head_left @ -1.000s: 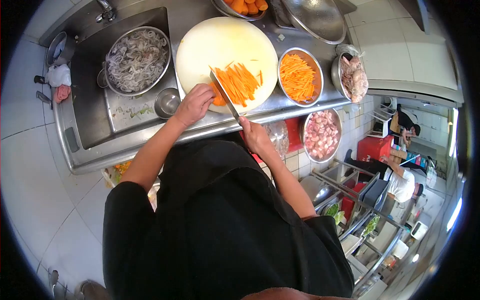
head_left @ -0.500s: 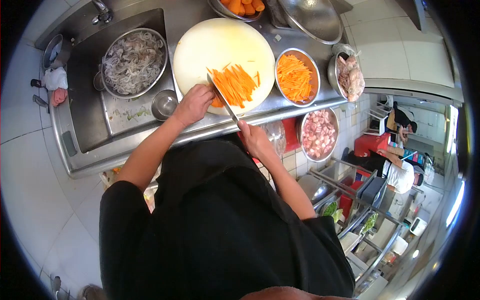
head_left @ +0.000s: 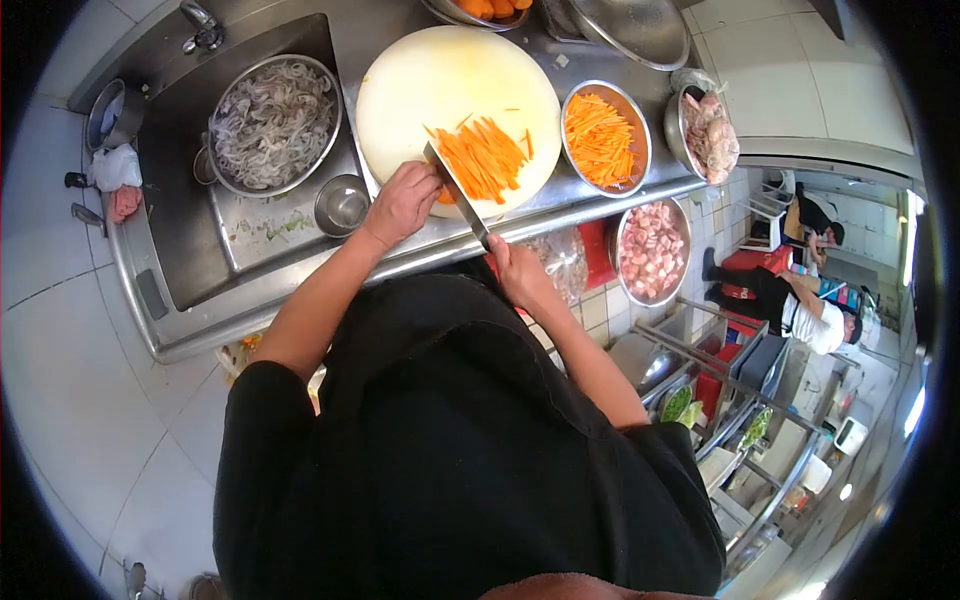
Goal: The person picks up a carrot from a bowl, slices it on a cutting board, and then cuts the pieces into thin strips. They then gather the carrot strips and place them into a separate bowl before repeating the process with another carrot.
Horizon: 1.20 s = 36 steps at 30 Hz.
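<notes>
A round white cutting board [head_left: 440, 75] lies on the steel counter, with a pile of carrot strips [head_left: 485, 158] on its front part. My right hand [head_left: 522, 275] grips the handle of a kitchen knife [head_left: 462, 200], its blade slanting over the board along the left side of the pile. With fingers curled, my left hand [head_left: 405, 203] presses down at the board's front edge, against the blade. A bit of orange carrot [head_left: 447, 197] shows between those fingers and the knife; the rest is hidden under the hand.
Right of the board stands a steel bowl of carrot strips [head_left: 600, 142]. A bowl of pale sliced strips [head_left: 275, 125] sits in the sink [head_left: 180, 240], beside a small bowl [head_left: 342, 205]. Cut meat fills a bowl [head_left: 653, 250] below the counter. Two people [head_left: 815, 315] are farther right.
The whole view has shifted slightly, moving the board and bowls right and up in the picture. Both hands keep their hold, with the knife still by the carrot pile.
</notes>
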Motion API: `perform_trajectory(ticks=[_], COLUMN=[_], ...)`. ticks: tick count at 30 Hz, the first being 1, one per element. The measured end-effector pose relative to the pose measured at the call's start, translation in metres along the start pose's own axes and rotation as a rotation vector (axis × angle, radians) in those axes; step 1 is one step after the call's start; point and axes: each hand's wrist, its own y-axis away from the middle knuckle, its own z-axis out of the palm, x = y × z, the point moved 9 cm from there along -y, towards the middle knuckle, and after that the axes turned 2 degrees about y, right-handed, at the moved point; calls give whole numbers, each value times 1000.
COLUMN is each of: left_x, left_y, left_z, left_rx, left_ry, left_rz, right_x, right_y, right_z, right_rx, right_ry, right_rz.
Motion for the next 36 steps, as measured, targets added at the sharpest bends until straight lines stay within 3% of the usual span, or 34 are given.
perform_trajectory(ticks=[5, 16, 19, 23, 26, 34, 36], left_x=[-2, 0, -3, -11, -11, -6, -8], left_y=[6, -3, -3, 2, 1, 3, 2], left_z=[-18, -14, -10, -5, -5, -12, -12], left_rx=[94, -10, -24, -53, -84, 36, 27], left_ry=[44, -4, -19, 6, -17, 8, -4], left_rz=[-90, 26, 6, -39, -60, -5, -13], right_x=[-7, -31, -17, -9, -17, -20, -28], right_y=[-3, 26, 19, -8, 6, 1, 17], right_z=[2, -25, -13, 7, -9, 2, -12], right_rx=[28, 3, -3, 85, 65, 96, 44], right_ry=[-11, -6, 13, -47, 3, 3, 13], right_rz=[-19, 53, 89, -34, -6, -57, 21])
